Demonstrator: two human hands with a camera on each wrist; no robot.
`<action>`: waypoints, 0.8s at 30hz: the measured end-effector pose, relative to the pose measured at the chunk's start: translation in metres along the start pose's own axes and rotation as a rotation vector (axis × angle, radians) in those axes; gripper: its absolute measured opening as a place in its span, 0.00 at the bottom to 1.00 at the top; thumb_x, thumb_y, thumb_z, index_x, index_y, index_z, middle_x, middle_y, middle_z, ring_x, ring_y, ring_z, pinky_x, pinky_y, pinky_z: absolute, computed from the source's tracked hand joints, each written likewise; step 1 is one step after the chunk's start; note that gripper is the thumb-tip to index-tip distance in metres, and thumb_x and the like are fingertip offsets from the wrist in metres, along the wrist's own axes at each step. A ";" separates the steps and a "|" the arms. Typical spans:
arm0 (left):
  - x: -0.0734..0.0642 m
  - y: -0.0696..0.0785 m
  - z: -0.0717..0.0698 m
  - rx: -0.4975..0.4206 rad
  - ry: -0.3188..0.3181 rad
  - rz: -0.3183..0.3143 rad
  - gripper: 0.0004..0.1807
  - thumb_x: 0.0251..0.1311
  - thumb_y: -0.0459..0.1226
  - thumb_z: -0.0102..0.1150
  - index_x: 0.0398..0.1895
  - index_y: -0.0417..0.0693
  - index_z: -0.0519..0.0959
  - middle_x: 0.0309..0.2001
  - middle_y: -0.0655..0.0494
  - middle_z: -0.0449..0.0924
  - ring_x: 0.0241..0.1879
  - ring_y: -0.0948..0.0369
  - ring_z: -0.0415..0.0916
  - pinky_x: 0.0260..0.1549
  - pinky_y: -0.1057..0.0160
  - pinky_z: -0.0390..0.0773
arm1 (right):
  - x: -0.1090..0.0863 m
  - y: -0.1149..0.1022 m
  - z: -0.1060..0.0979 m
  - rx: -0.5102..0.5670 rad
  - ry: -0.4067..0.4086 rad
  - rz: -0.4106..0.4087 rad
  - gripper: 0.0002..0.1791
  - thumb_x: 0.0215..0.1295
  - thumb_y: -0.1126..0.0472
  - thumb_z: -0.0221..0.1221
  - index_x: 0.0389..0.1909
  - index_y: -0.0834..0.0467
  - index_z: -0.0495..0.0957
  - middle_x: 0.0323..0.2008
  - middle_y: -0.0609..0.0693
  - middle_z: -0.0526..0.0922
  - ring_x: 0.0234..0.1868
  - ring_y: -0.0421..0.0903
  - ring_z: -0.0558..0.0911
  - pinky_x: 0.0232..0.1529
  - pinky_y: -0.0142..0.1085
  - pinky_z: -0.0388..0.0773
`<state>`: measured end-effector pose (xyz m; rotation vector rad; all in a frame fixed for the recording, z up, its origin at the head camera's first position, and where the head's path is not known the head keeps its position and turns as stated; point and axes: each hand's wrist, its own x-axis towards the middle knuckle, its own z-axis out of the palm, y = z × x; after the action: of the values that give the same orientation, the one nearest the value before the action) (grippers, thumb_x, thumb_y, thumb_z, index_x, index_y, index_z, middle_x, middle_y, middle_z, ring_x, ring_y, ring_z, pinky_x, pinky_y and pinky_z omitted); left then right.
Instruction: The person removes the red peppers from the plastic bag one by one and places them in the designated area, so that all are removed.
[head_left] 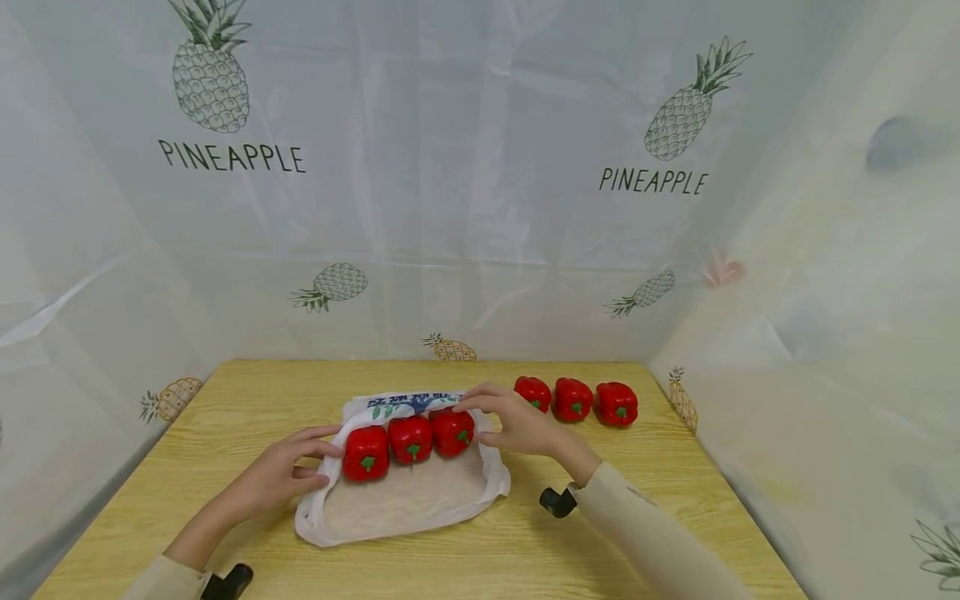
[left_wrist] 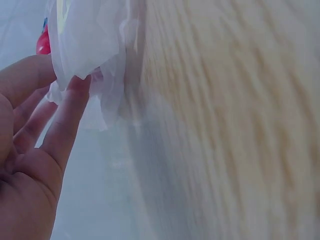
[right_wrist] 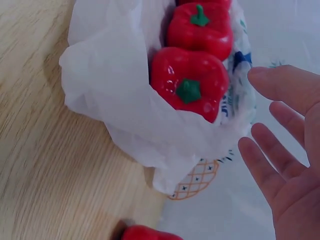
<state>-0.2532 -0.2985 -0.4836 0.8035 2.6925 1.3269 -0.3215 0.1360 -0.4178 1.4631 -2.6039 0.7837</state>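
A white plastic bag (head_left: 408, 523) lies on the table with its mouth spread wide. Three red bell peppers with green stems sit in a row along its far side: the left pepper (head_left: 365, 455), the middle pepper (head_left: 410, 439) and the right pepper (head_left: 452, 433). At the bag's left rim is my left hand (head_left: 273, 475), its spread fingertips touching the plastic; in the left wrist view the bag (left_wrist: 92, 37) partly hides them. My right hand (head_left: 521, 421) reaches over the bag's right far corner, fingers loosely extended near the right pepper (right_wrist: 187, 85). Whether it touches the plastic is unclear.
Right of the bag, toward the table's back edge, stand three more red peppers: one (head_left: 533, 392) partly behind my right hand, another (head_left: 572, 400), and the outermost (head_left: 617, 404). A pineapple-print curtain (head_left: 465, 208) hangs around the wooden table (head_left: 285, 392).
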 end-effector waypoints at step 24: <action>0.003 -0.003 -0.001 -0.036 -0.034 0.011 0.20 0.64 0.34 0.74 0.60 0.48 0.84 0.77 0.34 0.64 0.60 0.58 0.81 0.48 0.68 0.87 | 0.028 0.024 0.018 0.085 -0.148 0.069 0.29 0.68 0.63 0.71 0.70 0.54 0.79 0.67 0.50 0.78 0.66 0.49 0.76 0.64 0.49 0.81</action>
<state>-0.2574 -0.2997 -0.4845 0.8303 2.6348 1.3466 -0.3528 0.1160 -0.4349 1.5156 -2.7757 0.8339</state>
